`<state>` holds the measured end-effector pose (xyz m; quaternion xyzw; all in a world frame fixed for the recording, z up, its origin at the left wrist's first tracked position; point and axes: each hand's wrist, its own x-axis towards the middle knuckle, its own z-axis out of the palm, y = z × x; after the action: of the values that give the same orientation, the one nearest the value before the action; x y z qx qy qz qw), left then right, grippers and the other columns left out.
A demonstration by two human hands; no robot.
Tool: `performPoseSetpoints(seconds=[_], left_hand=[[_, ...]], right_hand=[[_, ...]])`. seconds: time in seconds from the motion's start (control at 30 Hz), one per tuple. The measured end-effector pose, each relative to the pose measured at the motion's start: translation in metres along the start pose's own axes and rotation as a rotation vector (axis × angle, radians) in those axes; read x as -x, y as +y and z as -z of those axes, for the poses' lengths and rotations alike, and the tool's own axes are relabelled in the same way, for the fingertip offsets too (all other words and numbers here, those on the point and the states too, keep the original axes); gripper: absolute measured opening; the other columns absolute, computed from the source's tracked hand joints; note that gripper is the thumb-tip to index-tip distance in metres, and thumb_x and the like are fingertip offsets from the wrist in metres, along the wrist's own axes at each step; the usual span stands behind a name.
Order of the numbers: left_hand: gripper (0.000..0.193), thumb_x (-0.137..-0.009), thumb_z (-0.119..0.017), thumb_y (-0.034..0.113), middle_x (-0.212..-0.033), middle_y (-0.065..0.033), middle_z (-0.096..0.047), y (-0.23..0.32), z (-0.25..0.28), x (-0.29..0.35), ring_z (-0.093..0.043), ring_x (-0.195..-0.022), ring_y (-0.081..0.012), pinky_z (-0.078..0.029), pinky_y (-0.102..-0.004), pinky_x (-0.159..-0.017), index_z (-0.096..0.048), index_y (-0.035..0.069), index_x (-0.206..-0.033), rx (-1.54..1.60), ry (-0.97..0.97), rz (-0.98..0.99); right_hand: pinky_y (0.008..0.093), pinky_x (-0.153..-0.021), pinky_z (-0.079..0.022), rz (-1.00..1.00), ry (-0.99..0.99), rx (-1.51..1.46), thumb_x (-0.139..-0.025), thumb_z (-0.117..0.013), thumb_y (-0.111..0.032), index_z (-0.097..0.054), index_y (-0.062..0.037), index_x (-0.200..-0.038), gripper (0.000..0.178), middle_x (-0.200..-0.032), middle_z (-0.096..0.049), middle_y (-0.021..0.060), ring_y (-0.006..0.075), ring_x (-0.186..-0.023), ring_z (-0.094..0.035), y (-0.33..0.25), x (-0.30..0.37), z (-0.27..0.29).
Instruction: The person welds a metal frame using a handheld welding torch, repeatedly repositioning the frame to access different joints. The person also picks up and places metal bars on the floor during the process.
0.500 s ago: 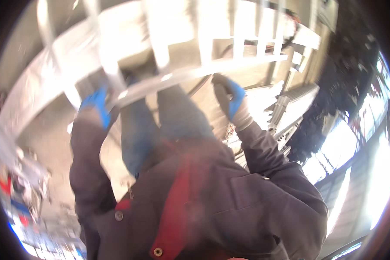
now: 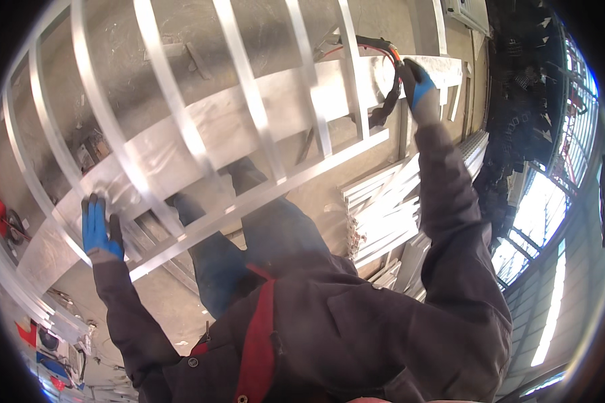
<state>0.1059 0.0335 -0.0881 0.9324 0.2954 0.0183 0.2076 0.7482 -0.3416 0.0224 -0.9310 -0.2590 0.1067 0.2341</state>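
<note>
A silvery metal frame (image 2: 262,184) of long parallel bars stretches across the upper left, its near rail crossing in front of my legs. My left hand (image 2: 99,227), in a blue-and-dark glove, lies at the frame's left end with fingers stretched out, holding nothing. At the right, my gloved right hand (image 2: 418,86) is beyond the end of the near rail. Its fingers curl against a thick black cable (image 2: 387,107) with red and orange parts; the exact grip is partly hidden. A broad pale metal beam (image 2: 242,117) shows beneath the bars.
Stacked metal profiles (image 2: 383,211) lie right of my legs. Dark shelving or piled material (image 2: 514,114) stands farther right. A red wheeled object (image 2: 0,215) sits at the far left, with tools and clutter (image 2: 54,346) at lower left. Concrete floor shows between them.
My right hand has moved up and right to the cable. My left hand has shifted left and down, its fingers now straight. The metal frame appears lower and farther left in view.
</note>
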Motion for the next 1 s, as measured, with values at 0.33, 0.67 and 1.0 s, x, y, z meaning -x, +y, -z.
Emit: performPoseSetpoints(seconds=[0.33, 0.67, 1.0], left_hand=[[0.065, -0.084, -0.056, -0.012, -0.153, -0.0152, -0.048, -0.017, 0.008, 0.01, -0.038, -0.147, -0.0356, -0.032, -0.0417, -0.12, -0.054, 0.012, -0.145, 0.1, -0.177, 0.096], [0.069, -0.084, -0.056, -0.015, -0.154, -0.0119, -0.047, -0.005, 0.015, -0.003, -0.035, -0.148, -0.0359, -0.032, -0.0425, -0.121, -0.051, 0.013, -0.147, 0.093, -0.23, 0.105], [0.068, -0.085, -0.058, -0.011, -0.154, -0.0129, -0.046, -0.011, 0.014, 0.001, -0.037, -0.146, -0.0397, -0.036, -0.0448, -0.119, -0.049, 0.012, -0.148, 0.07, -0.223, 0.078]], right_hand=[[0.0375, -0.078, -0.048, 0.025, -0.829, 0.58, -0.092, -0.056, -0.054, -0.069, -0.0046, -0.1, 0.051, -0.091, -0.069, 0.0115, 0.0212, -0.079, -0.062, 0.22, -0.293, -0.127], [0.0339, -0.075, -0.047, 0.042, -0.987, 0.686, -0.086, -0.06, -0.05, -0.065, -0.0014, -0.105, 0.052, -0.087, -0.064, 0.0084, 0.0179, -0.077, -0.059, 0.257, -0.321, -0.146], [0.0306, -0.072, -0.047, -0.054, -0.673, 0.303, -0.082, -0.062, -0.039, -0.061, 0.0003, -0.114, 0.05, -0.088, -0.062, 0.0064, 0.016, -0.076, -0.058, 0.215, -0.261, -0.02]])
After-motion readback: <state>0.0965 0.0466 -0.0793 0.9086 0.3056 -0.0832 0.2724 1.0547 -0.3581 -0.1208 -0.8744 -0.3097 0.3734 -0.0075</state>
